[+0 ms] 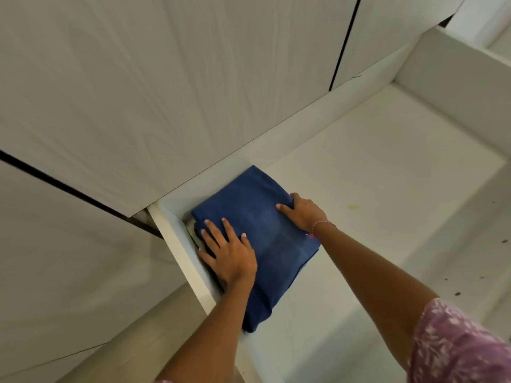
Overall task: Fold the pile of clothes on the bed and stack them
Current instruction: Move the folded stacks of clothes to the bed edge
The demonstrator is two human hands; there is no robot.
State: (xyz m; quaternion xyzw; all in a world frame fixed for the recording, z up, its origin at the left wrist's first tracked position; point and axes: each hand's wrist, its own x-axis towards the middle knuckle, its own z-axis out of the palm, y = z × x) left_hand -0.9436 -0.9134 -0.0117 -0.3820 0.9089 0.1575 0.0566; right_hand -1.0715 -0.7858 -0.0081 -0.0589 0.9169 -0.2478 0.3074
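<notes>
Folded blue garment (257,239) in a white drawer (179,244) — left hand (229,252) flat on it, right hand (302,212) gripping its edge.

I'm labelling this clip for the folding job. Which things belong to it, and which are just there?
Job: folded blue garment; left hand flat on it; right hand gripping its edge; white drawer.
Just there: cabinet doors; bracelet.

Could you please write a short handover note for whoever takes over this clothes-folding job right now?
Left hand: fingers spread flat, pressing the folded blue garment.
Right hand: curled over the garment's far right edge, thumb on top.
The garment lies in the near-left corner of the open white drawer; something lighter shows beneath its left edge.
Done: this piece is folded and placed.
Left: release it. No bed or other clothes in view.
</notes>
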